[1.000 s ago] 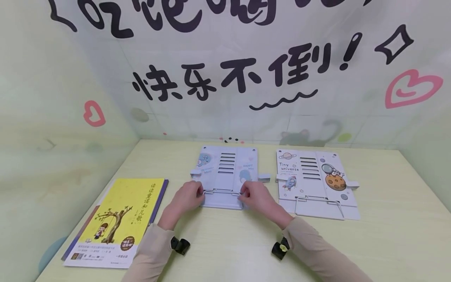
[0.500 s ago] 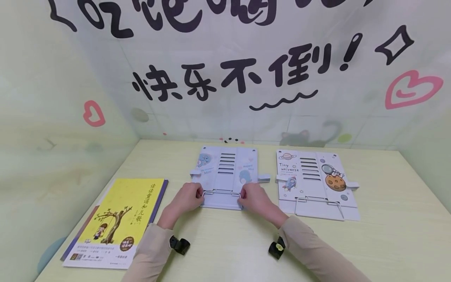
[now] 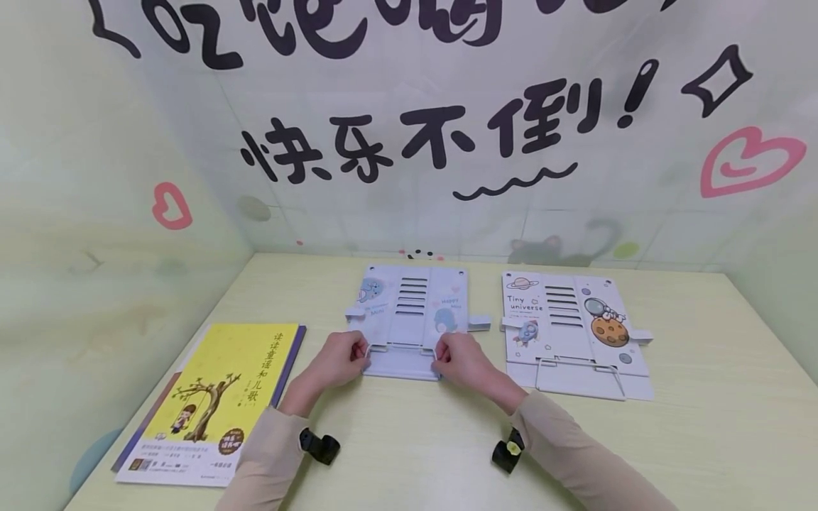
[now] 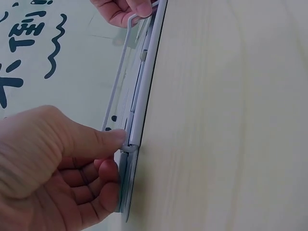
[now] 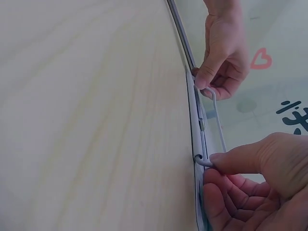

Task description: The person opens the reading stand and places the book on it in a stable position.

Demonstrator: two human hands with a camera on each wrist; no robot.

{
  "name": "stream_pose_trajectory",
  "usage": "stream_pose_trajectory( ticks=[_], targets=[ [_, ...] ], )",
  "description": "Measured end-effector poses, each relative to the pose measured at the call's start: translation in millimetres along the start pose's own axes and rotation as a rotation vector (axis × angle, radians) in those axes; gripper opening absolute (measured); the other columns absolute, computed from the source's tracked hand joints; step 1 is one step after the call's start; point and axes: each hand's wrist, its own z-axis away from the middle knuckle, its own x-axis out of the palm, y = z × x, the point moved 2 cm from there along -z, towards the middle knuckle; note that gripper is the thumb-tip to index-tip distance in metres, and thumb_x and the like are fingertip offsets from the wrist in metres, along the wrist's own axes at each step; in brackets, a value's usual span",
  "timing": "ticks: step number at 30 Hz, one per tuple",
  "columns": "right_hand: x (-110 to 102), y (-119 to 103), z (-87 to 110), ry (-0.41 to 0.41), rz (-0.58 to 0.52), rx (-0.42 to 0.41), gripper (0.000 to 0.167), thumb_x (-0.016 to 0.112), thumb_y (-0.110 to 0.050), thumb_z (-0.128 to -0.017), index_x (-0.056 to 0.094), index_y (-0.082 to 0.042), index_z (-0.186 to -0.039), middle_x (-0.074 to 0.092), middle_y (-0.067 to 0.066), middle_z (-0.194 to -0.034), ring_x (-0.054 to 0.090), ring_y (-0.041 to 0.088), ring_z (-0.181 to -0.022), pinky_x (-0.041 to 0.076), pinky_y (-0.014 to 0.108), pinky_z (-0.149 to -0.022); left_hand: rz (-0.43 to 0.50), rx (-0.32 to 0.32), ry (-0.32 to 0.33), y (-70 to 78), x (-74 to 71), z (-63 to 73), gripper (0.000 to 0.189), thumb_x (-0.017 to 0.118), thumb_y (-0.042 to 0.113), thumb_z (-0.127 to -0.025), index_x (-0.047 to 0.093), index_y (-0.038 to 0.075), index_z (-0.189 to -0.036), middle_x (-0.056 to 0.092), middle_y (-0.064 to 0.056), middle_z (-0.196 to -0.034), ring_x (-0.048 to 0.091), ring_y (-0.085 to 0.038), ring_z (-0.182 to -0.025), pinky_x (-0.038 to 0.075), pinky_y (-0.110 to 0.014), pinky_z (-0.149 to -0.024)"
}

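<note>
A pale blue book stand (image 3: 409,328) with slots and cartoon prints lies flat at the middle of the table. Along its front runs a bent wire bracket (image 4: 115,86), raised from the panel in the wrist views. At the bracket's left end, my left hand (image 3: 339,358) pinches the wire between thumb and curled fingers. My right hand (image 3: 469,365) pinches the opposite end, its thumb (image 5: 240,158) lying on the wire where it enters the stand's edge. The fingers hide both wire ends in the head view.
To the right lies a white space-themed book stand (image 3: 562,341) with its own wire bracket. A yellow book (image 3: 217,383) tops a small stack at the left. A printed backdrop (image 3: 409,213) rises behind the table (image 3: 415,454).
Both hands stay at the ends of the wire bracket and shift only slightly. The left wrist has moved a little left. The stands and books have not moved.
</note>
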Motion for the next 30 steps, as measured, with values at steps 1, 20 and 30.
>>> stream_pose_trajectory(
  ticks=[1, 20, 30],
  targets=[
    [0, 0, 0.2, -0.001, -0.002, -0.007, 0.017, 0.069, 0.003, -0.075, 0.055, -0.004, -0.071, 0.053, 0.000, -0.063, 0.048, 0.010, -0.058, 0.042, 0.019, -0.052, 0.002, 0.013, 0.007, -1.0, -0.1, 0.2, 0.019, 0.068, -0.005, -0.076, 0.053, 0.006, -0.072, 0.049, 0.001, -0.065, 0.045, -0.011, -0.062, 0.039, -0.021, -0.056],
    [-6, 5, -0.8, -0.010, -0.157, -0.125, 0.014, 0.070, 0.006, -0.075, 0.066, 0.006, -0.088, 0.062, 0.004, -0.071, 0.053, 0.008, -0.063, 0.047, 0.018, -0.057, 0.220, -0.012, 0.069, -6.3, -4.2, 6.2, 0.021, 0.069, -0.010, -0.075, 0.066, -0.006, -0.095, 0.059, -0.003, -0.073, 0.053, -0.011, -0.066, 0.047, -0.020, -0.060],
    [-10, -1, 2.3, -0.102, -0.169, -0.216, 0.015, 0.069, 0.010, -0.074, 0.061, 0.003, -0.084, 0.060, 0.003, -0.075, 0.055, 0.009, -0.069, 0.050, 0.020, -0.063, 0.230, 0.077, 0.050, -5.7, -6.8, 9.5, 0.020, 0.071, -0.011, -0.071, 0.067, -0.001, -0.087, 0.062, -0.002, -0.074, 0.055, -0.011, -0.067, 0.050, -0.022, -0.061]
  ],
)
